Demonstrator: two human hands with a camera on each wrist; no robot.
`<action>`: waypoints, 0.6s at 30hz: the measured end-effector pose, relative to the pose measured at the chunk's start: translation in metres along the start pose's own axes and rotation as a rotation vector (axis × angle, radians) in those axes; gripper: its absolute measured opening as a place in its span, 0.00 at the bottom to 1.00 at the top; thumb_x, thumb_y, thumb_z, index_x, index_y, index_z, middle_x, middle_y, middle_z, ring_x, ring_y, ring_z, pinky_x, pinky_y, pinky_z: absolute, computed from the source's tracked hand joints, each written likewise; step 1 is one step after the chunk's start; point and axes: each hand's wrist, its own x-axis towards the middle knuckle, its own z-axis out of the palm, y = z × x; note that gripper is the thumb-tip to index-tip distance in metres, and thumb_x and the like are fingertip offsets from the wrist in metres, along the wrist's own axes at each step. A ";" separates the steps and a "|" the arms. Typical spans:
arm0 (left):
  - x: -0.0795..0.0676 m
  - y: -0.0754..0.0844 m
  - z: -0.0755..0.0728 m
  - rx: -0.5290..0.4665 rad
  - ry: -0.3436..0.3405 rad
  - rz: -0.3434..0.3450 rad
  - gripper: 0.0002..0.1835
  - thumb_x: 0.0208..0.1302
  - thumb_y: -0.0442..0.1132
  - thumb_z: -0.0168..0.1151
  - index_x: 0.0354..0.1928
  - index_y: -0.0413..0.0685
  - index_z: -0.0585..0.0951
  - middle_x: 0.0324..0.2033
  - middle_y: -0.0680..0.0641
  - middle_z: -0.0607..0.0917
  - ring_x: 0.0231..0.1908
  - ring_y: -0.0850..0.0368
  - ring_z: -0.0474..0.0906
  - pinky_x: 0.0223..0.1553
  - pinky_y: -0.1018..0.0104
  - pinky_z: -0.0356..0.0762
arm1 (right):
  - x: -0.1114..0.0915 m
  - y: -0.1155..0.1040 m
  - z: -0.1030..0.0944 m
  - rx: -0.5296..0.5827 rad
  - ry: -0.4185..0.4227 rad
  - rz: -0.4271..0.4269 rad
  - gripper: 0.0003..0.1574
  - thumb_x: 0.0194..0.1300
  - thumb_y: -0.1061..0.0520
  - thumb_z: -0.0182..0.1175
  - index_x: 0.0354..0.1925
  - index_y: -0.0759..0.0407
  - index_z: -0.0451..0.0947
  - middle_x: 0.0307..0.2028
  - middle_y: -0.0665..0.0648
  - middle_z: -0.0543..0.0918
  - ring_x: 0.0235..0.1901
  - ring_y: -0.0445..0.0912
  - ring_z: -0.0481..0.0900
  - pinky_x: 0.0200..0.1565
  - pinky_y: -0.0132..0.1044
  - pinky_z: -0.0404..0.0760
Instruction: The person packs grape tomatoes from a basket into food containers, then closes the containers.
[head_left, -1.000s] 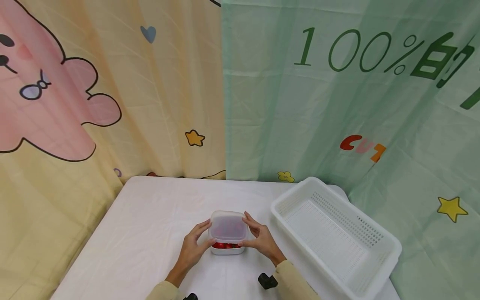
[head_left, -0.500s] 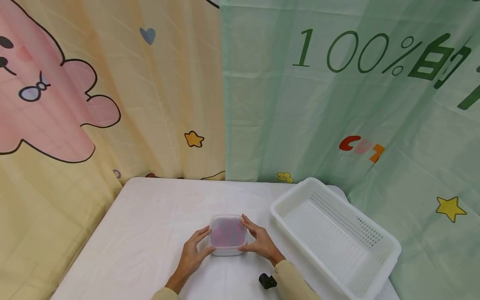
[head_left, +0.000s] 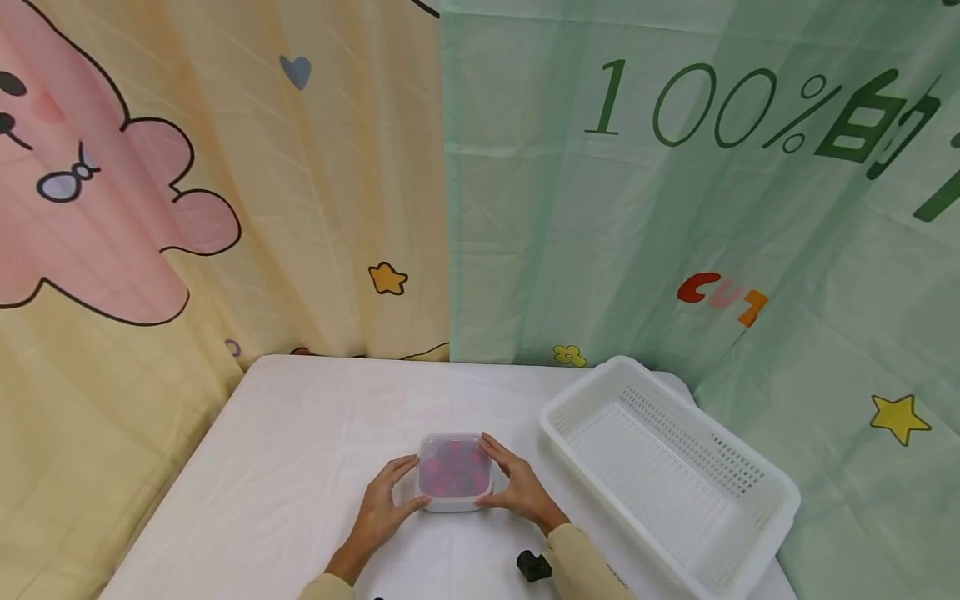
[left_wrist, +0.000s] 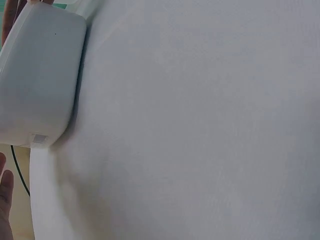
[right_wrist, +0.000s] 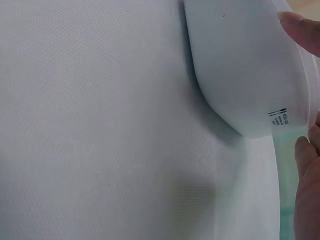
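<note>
A white plastic food container (head_left: 452, 506) stands near the middle of the white table, its translucent lid (head_left: 454, 467) lying flat over the top. Small red things show blurred through the lid. My left hand (head_left: 377, 510) holds the lid's left side, thumb at the front corner and fingertips at the back one. On the opposite side my right hand (head_left: 522, 490) grips the lid in the same way. The right wrist view shows the container's side wall (right_wrist: 245, 65) with a small printed mark, and my thumb right at the rim.
To the right stands a large white perforated basket (head_left: 645, 467), set at a slant. A small black object (head_left: 534, 566) sits beside the right sleeve (head_left: 587, 562). Printed curtains (head_left: 337, 208) hang behind the table (head_left: 330, 417).
The lid was tilted up with red things visible under its front edge. Both hands have lowered it flat onto the container, covering the front opening.
</note>
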 end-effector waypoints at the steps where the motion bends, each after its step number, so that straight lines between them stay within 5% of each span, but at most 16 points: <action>1: 0.001 0.000 -0.001 0.017 -0.013 0.009 0.34 0.41 0.37 0.79 0.54 0.34 0.79 0.52 0.42 0.81 0.54 0.41 0.76 0.54 0.46 0.75 | 0.000 0.005 0.001 -0.011 0.005 0.000 0.57 0.45 0.66 0.76 0.69 0.73 0.57 0.72 0.69 0.54 0.71 0.62 0.51 0.66 0.58 0.58; 5: 0.008 0.000 -0.007 0.072 -0.105 0.008 0.38 0.44 0.42 0.78 0.58 0.33 0.76 0.55 0.39 0.77 0.57 0.40 0.73 0.56 0.43 0.73 | 0.001 0.017 0.000 -0.064 0.015 0.026 0.59 0.46 0.57 0.77 0.70 0.67 0.59 0.72 0.62 0.57 0.71 0.56 0.52 0.70 0.49 0.57; 9: 0.019 0.001 -0.015 0.124 -0.273 -0.017 0.43 0.51 0.51 0.73 0.66 0.36 0.69 0.65 0.37 0.67 0.65 0.37 0.64 0.62 0.40 0.66 | 0.002 0.019 -0.004 -0.123 -0.004 0.045 0.61 0.47 0.48 0.77 0.71 0.63 0.57 0.73 0.59 0.57 0.72 0.55 0.53 0.70 0.51 0.57; 13: 0.030 -0.002 -0.022 0.200 -0.407 0.063 0.47 0.55 0.58 0.68 0.69 0.35 0.63 0.70 0.37 0.61 0.67 0.36 0.59 0.63 0.38 0.62 | 0.004 0.019 -0.007 -0.158 -0.035 0.061 0.61 0.48 0.45 0.76 0.72 0.62 0.56 0.73 0.58 0.56 0.72 0.54 0.53 0.69 0.54 0.57; 18: 0.037 -0.005 -0.027 0.257 -0.492 0.163 0.49 0.57 0.59 0.65 0.70 0.33 0.61 0.70 0.38 0.61 0.66 0.35 0.60 0.62 0.36 0.62 | 0.007 0.017 -0.009 -0.179 -0.053 0.093 0.61 0.49 0.44 0.75 0.73 0.60 0.55 0.73 0.57 0.56 0.72 0.54 0.53 0.69 0.56 0.57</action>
